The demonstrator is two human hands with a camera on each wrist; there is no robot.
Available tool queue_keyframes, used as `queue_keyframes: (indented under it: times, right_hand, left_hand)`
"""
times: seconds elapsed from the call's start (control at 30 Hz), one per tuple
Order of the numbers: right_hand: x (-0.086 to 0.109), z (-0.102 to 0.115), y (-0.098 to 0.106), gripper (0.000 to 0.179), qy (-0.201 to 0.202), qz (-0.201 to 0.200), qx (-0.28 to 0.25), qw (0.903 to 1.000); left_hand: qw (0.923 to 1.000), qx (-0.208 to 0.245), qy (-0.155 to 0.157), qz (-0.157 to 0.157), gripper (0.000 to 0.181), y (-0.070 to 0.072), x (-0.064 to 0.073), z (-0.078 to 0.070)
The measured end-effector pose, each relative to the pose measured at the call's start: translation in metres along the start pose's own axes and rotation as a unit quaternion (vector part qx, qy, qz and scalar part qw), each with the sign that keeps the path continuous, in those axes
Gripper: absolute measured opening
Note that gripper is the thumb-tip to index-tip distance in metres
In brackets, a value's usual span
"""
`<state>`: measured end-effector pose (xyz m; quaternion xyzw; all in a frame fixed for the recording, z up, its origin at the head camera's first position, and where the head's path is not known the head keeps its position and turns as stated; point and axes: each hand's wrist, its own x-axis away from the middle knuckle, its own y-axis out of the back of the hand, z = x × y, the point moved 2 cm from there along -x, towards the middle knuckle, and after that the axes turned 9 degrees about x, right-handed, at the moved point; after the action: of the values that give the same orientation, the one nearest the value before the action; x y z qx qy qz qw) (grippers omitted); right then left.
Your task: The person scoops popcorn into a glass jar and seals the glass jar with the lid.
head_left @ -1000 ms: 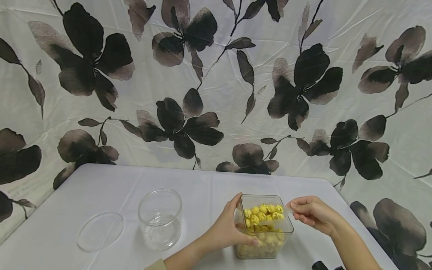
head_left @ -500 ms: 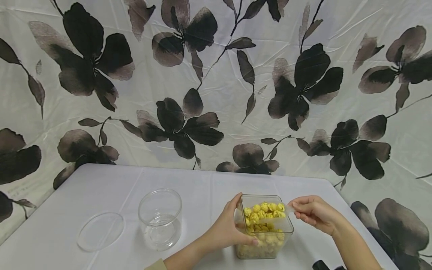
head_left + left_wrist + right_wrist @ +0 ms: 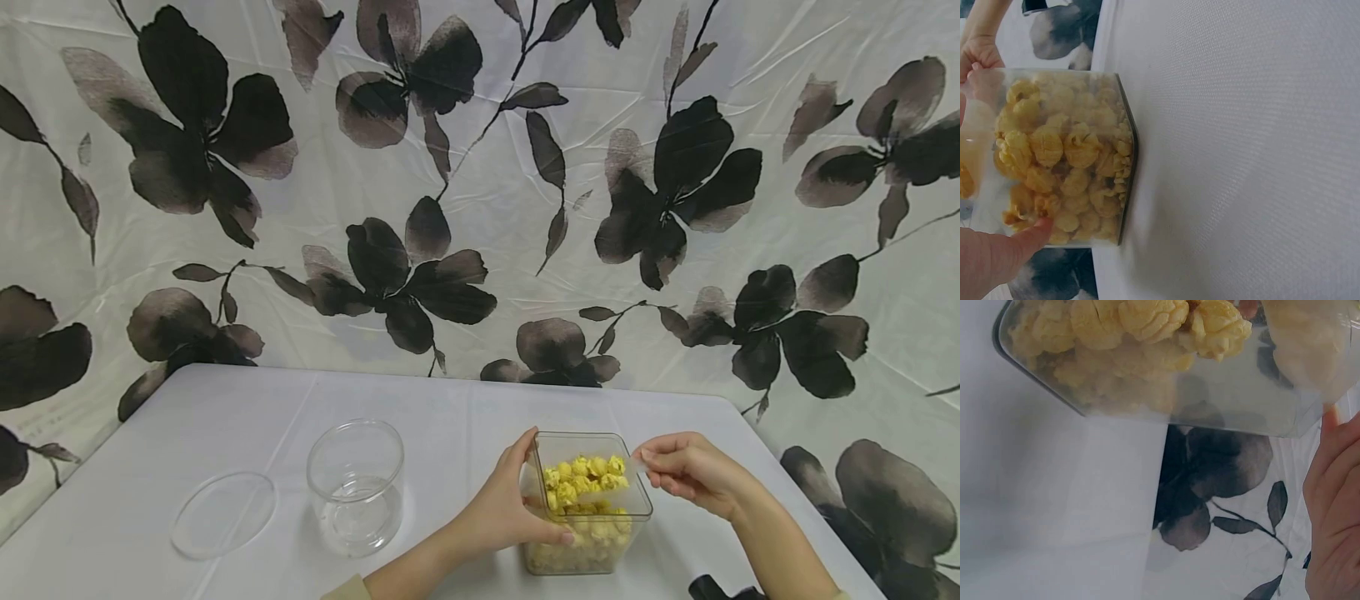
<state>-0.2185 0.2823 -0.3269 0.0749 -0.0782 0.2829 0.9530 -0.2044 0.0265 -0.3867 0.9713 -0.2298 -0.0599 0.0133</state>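
My left hand (image 3: 513,504) grips the near left side of a clear square container (image 3: 636,532), thumb on its front wall. Yellow popcorn (image 3: 583,473) fills much of it; the left wrist view shows pieces packed down to the base. My right hand (image 3: 693,471), at the container's right rim, pinches the handle of a translucent scoop (image 3: 1310,359) between thumb and fingers. The scoop's bowl lies inside the container with popcorn heaped in it. To the left stands a clear round jar (image 3: 321,483) with no lid on it.
A clear round lid (image 3: 225,512) lies flat on the white tablecloth (image 3: 442,433), left of the jar. Something black (image 3: 707,588) shows at the bottom edge, near the right forearm. Behind the table hangs a floral cloth (image 3: 517,208).
The right hand and scoop have shifted slightly left, and the heaped popcorn has moved a little with them. The left hand and container stay put.
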Motion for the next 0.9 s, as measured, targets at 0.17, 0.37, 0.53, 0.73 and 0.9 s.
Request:
queue_keyframes:
  times: [0.17,0.37,0.53,0.73,0.9]
  right_hand:
    - [-0.001,-0.001,0.001,0.023,0.006,0.035,0.019,0.9992]
    - [-0.001,-0.001,0.001,0.022,-0.002,0.045,0.012,0.9989]
    - [-0.002,0.0,0.003,0.022,-0.004,0.042,0.01,0.9991]
    - [-0.002,0.001,0.007,0.022,-0.008,0.035,0.008,0.9993]
    - [-0.001,0.0,0.011,0.023,-0.011,0.024,-0.007,0.9996]
  left_hand:
    - [1.0,-0.007,0.002,-0.004,0.118,0.0,0.0,0.0]
    - [0.9999,-0.015,0.003,-0.006,0.119,0.0,0.0,0.0]
    - [1.0,-0.006,0.001,-0.003,0.118,0.0,0.0,0.0]
    - [1.0,-0.001,-0.004,-0.001,0.118,-0.001,0.0,0.001]
    - [1.0,-0.002,-0.001,0.001,0.118,-0.001,0.0,0.002]
